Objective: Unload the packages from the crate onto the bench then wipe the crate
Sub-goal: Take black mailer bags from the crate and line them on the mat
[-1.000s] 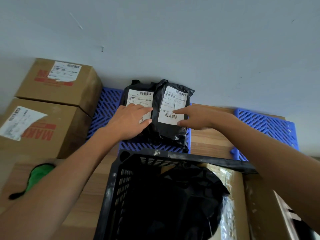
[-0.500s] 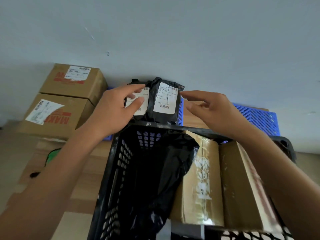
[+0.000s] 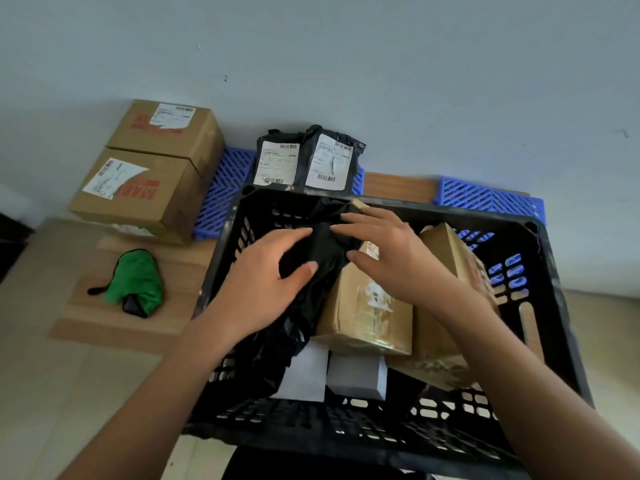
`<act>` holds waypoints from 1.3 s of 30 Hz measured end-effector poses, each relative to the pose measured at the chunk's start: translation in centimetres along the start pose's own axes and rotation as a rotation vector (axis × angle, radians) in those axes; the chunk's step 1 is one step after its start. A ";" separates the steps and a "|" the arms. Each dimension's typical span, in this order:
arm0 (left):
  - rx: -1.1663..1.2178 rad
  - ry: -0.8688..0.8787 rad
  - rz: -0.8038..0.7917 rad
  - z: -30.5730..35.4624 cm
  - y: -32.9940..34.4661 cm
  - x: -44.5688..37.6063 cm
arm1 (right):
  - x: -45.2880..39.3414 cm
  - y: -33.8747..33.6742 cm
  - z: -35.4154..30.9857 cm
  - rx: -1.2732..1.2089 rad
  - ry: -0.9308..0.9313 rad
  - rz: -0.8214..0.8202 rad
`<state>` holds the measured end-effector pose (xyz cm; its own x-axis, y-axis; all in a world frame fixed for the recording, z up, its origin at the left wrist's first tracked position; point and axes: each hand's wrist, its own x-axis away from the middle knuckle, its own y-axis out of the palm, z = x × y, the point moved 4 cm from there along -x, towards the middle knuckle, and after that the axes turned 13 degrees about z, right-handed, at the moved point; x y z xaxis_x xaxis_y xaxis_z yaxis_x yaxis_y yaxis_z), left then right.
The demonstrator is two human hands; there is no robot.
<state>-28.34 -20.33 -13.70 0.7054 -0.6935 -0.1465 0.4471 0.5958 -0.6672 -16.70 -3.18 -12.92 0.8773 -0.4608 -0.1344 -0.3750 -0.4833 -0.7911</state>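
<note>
The black crate (image 3: 550, 306) stands in front of me on the wooden bench (image 3: 114, 320). Inside it lie a crumpled black bag package (image 3: 294, 327), two cardboard boxes (image 3: 367, 306) (image 3: 450, 268) and two pale flat boxes (image 3: 356, 379). My left hand (image 3: 266, 275) is inside the crate and grips the top of the black bag between thumb and fingers. My right hand (image 3: 391, 251) reaches in beside it with fingers spread, touching the same bag. Two black labelled packages (image 3: 277, 161) (image 3: 332, 161) lean against the wall behind the crate.
Two brown cartons (image 3: 166, 133) (image 3: 135, 199) sit at the back left. Blue slatted mats (image 3: 225, 188) (image 3: 485, 199) lie under and beside the unloaded packages. A green cloth (image 3: 138, 282) lies on the bench left of the crate. A pale wall runs behind.
Both hands left the two labelled packages at the wall, drew back and went down into the crate. They now hold the black bag. My view tilted down over the crate.
</note>
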 end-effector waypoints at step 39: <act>-0.220 0.095 0.274 4.4 -2.5 10.2 | 4.9 -5.3 -6.8 -0.101 -0.242 0.495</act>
<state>-19.82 -27.14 -10.37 0.7240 -0.5607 -0.4017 0.1124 0.6705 -0.7333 -12.46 -7.98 -5.35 0.6286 -0.4723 -0.6179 -0.7759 -0.3270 -0.5395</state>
